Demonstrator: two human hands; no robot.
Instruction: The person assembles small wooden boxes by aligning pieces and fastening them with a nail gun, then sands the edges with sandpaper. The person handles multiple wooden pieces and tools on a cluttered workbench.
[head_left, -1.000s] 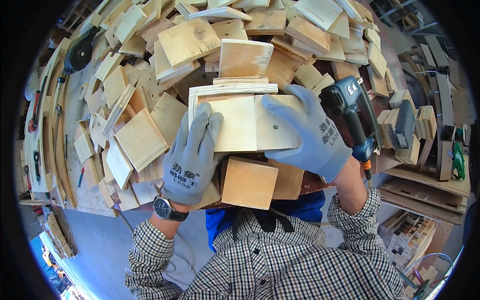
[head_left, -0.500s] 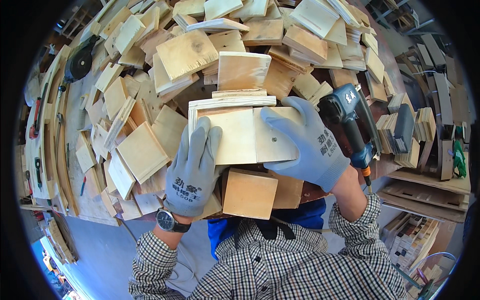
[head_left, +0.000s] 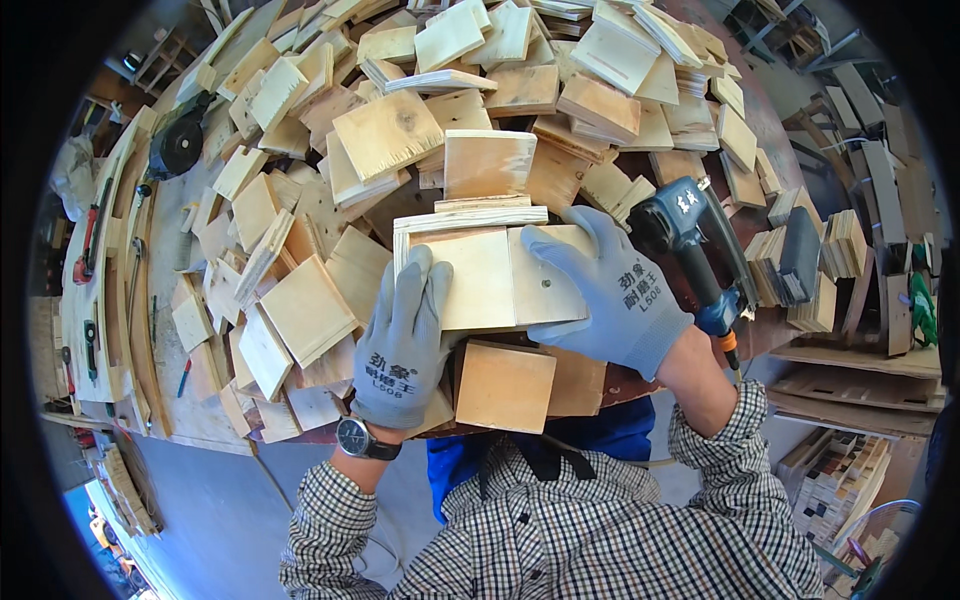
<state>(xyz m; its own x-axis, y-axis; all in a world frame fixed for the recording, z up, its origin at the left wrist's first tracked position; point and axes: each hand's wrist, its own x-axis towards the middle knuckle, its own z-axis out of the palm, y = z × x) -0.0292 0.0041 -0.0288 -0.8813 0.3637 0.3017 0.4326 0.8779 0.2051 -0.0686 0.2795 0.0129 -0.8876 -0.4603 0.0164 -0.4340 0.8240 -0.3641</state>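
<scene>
Both my hands wear grey gloves. Between them lie two pale plywood boards side by side, a left plywood board (head_left: pixel 472 280) and a right plywood board (head_left: pixel 545 285) with a small dark spot. Plywood strips (head_left: pixel 480 219) run along their far edge and down the left side. My left hand (head_left: pixel 402 345) grips the left edge, its fingers stretched over the strip and board and its thumb hidden. On the right, my right hand (head_left: pixel 612 290) holds the right board, thumb along the near edge and fingers at the far corner. Another square plywood block (head_left: pixel 506 386) sits just nearer to me.
A large heap of plywood pieces (head_left: pixel 385 130) covers the far and left table. Right of my hand rests a dark blue air nailer (head_left: pixel 690 225) with its hose connected. A black tape reel (head_left: pixel 178 138) lies far left. Stacked plywood blocks (head_left: pixel 845 245) stand right.
The whole view has shifted slightly. Both hands keep the same hold on the plywood boards, which stay in place against the strips.
</scene>
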